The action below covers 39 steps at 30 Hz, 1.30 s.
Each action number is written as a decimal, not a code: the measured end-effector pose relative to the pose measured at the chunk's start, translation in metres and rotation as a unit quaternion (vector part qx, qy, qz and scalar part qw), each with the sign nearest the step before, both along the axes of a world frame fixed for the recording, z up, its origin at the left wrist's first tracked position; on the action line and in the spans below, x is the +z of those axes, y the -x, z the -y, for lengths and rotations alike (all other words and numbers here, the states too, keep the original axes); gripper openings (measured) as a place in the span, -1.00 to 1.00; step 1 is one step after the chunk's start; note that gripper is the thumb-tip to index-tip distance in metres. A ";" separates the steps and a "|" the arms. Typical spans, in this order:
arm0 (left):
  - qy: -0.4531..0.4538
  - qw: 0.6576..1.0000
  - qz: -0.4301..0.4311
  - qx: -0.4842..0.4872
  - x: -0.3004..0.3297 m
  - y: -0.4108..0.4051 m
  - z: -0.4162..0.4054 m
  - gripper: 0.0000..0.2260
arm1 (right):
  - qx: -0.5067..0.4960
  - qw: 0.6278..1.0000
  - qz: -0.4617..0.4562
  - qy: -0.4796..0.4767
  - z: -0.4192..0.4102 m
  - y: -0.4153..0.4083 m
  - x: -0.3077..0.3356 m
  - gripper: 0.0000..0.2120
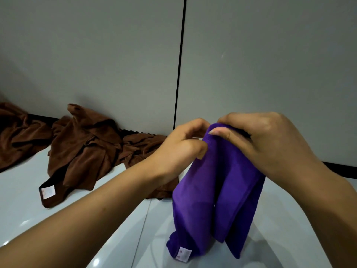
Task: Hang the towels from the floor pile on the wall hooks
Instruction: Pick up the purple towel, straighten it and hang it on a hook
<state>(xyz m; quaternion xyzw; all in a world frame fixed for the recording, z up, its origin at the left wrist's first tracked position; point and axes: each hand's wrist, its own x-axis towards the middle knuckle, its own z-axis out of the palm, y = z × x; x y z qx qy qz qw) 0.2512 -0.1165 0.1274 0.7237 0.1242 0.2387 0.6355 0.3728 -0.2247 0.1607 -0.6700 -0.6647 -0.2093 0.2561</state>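
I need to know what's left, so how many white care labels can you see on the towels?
2: one on the brown towel on the floor, label; one at the purple towel's lower corner, label. Others may be hidden in folds.

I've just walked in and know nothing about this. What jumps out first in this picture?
A bright purple towel hangs in front of the grey wall, pinched at its top by the left hand and the right hand. Behind, on the left, crumpled brown towels lie on the glossy pale floor against the wall. No hook is in view.
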 end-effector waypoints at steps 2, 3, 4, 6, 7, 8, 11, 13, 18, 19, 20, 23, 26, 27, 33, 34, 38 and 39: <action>-0.014 1.000 -0.004 0.013 -0.002 -0.001 -0.001 -0.76 | -0.003 1.000 0.000 -0.001 0.000 0.000 0.001 -0.60; -0.024 0.999 -0.008 0.020 -0.005 -0.001 -0.002 -0.74 | -0.005 1.000 0.002 -0.004 0.000 0.000 0.002 -0.60; -0.035 0.999 -0.011 0.023 -0.008 -0.001 -0.003 -0.68 | -0.007 1.000 0.002 -0.007 0.000 0.000 0.002 -0.61; -0.055 0.998 -0.020 0.017 -0.014 0.001 -0.005 -0.56 | -0.016 1.000 -0.002 -0.016 0.002 -0.002 0.003 -0.62; -0.060 0.998 -0.025 0.015 -0.017 0.003 -0.007 -0.53 | -0.023 1.000 -0.004 -0.021 0.002 -0.003 0.004 -0.62; -0.059 0.998 -0.032 0.018 -0.021 0.004 -0.008 -0.54 | -0.031 0.999 -0.006 -0.026 0.003 -0.004 0.004 -0.61; -0.044 0.996 -0.063 0.042 -0.031 0.011 -0.014 -0.51 | -0.051 0.998 -0.014 -0.039 0.005 -0.007 0.006 -0.58; -0.041 0.994 -0.082 0.063 -0.036 0.014 -0.016 -0.48 | -0.061 0.997 -0.022 -0.044 0.006 -0.009 0.008 -0.56; -0.084 0.976 -0.051 0.197 -0.045 0.018 -0.022 -0.43 | -0.086 0.995 -0.029 -0.045 0.008 -0.013 0.010 -0.54; -0.103 0.970 -0.045 0.217 -0.047 0.017 -0.025 -0.41 | -0.088 0.995 -0.032 -0.045 0.008 -0.012 0.010 -0.54; -0.125 0.962 -0.041 0.239 -0.050 0.017 -0.028 -0.42 | -0.087 0.995 -0.035 -0.045 0.008 -0.011 0.010 -0.54; -0.170 0.935 -0.042 0.308 -0.056 0.020 -0.034 -0.42 | -0.080 0.995 -0.044 -0.047 0.006 -0.008 0.012 -0.56; -0.212 0.918 -0.057 0.331 -0.061 0.027 -0.039 -0.40 | -0.076 0.996 -0.036 -0.040 0.006 -0.004 0.013 -0.57; -0.231 0.913 -0.061 0.331 -0.061 0.030 -0.041 -0.40 | -0.077 0.996 -0.031 -0.036 0.007 -0.003 0.013 -0.57; -0.317 0.864 -0.040 0.389 -0.040 0.036 -0.049 -0.48 | -0.112 0.992 -0.054 0.010 0.008 -0.001 0.008 -0.50; -0.335 0.856 -0.039 0.392 -0.037 0.037 -0.051 -0.50 | -0.117 0.991 -0.067 0.023 0.008 0.000 0.009 -0.47; -0.450 0.818 -0.054 0.354 -0.039 0.048 -0.058 -0.51 | -0.130 0.988 -0.069 0.044 0.009 0.001 0.014 -0.43; -0.466 0.811 -0.058 0.348 -0.040 0.049 -0.059 -0.51 | -0.132 0.988 -0.066 0.046 0.010 0.002 0.015 -0.42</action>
